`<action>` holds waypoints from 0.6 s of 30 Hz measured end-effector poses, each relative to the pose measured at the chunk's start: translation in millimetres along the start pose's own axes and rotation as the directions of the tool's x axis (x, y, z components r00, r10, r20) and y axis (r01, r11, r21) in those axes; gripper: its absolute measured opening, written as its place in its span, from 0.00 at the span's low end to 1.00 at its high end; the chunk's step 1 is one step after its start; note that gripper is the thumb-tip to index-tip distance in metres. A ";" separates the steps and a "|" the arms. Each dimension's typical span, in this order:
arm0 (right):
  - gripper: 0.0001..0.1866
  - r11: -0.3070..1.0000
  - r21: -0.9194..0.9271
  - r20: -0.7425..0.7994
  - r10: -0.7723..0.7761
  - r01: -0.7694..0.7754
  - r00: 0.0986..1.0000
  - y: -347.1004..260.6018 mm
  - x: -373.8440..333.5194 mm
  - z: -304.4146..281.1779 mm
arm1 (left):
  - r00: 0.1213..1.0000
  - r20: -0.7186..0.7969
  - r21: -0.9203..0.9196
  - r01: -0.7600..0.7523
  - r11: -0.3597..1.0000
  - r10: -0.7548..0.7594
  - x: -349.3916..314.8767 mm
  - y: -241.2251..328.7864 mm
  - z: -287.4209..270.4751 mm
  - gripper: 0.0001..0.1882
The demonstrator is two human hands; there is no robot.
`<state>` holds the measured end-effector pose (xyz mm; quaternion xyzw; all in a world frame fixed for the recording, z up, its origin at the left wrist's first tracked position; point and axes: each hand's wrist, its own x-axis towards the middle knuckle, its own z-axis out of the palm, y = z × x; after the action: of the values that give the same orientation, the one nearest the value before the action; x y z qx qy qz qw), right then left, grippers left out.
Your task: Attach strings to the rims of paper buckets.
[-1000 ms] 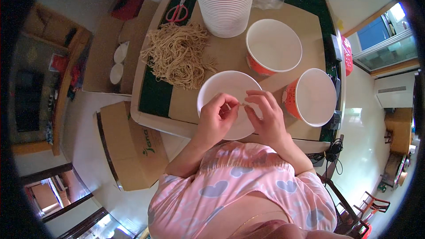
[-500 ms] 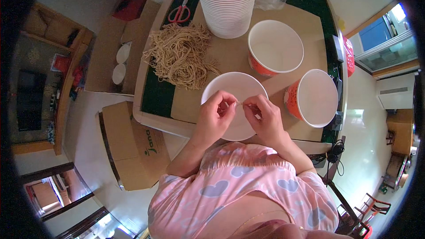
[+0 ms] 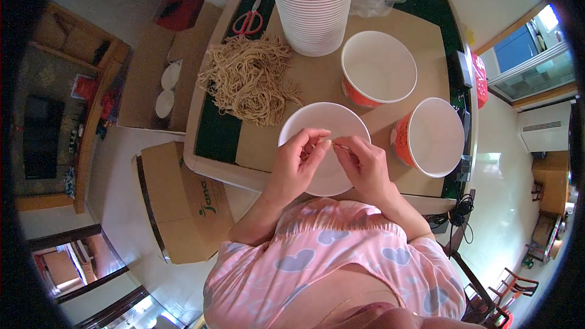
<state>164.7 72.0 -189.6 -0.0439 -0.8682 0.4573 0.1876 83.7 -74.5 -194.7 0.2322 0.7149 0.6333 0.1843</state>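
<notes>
Two pinches, both narrow: left hand [image 3: 297, 164] and right hand [image 3: 367, 167] meet at a tiny strand [image 3: 333, 143], barely visible to me, above the tub [image 3: 326, 116]. Cord pile [image 3: 250, 79] lies beyond, left.

Head-worn fisheye view, facing downward

1. Thin pale strand [image 3: 333, 142]: tiny length visible, pinched at the fingertips of left hand [image 3: 298, 159] and right hand [image 3: 367, 167]; remainder hidden by fingers.
2. White tub [image 3: 326, 117]: round, smooth inside, upright, mouth up, directly below strand at table's near edge; lower rim partly covered.
</notes>
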 end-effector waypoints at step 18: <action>0.05 1.000 0.011 0.006 -0.019 0.019 1.000 3.8 -2.4 -0.5 | 0.966 -0.090 0.255 -0.215 0.943 0.244 1.9 1.3 6.6 0.02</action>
<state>166.7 74.0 -193.1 -0.0330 -0.8667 0.4602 0.1895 85.9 -67.9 -194.2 0.2963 0.7649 0.5707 0.0360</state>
